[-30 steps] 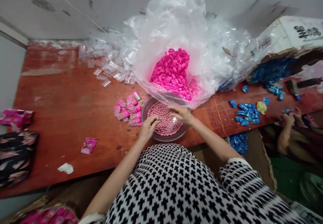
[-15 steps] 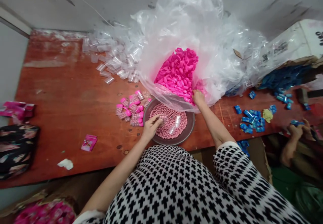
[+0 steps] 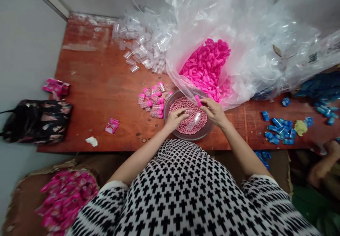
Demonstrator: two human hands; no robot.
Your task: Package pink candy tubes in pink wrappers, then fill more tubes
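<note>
Over the dark bowl (image 3: pixel 209 131) of pink beads (image 3: pixel 178 105), my left hand (image 3: pixel 174 119) pinches a small clear tube (image 3: pixel 188 111) that appears to hold beads. Its fingers are closed round it. A bright pink cap (image 3: pixel 198 100) is gripped by the fingertips of my right hand (image 3: pixel 214 112), just right of the tube and apart from it. Clear empty tubes (image 3: pixel 196 118) lie on the beads. Left of the bowl sits a cluster of filled tubes with pink caps (image 3: pixel 156 99). Behind it, an open plastic bag (image 3: pixel 175 60) spills pink caps (image 3: pixel 205 67).
Loose clear tubes (image 3: pixel 148 48) are heaped at the back. Blue wrapped packets (image 3: pixel 281 129) and a yellow lump (image 3: pixel 300 127) lie to the right, near another person's arm (image 3: pixel 322 165). On the left are a floral bag (image 3: pixel 55 121) and a pink packet (image 3: pixel 112 125). Below stands a box of pink packets (image 3: pixel 70 197).
My right hand has left the bag of caps and come toward my left hand with a pink cap. My left hand still holds the tube over the bowl. The view has shifted left.
</note>
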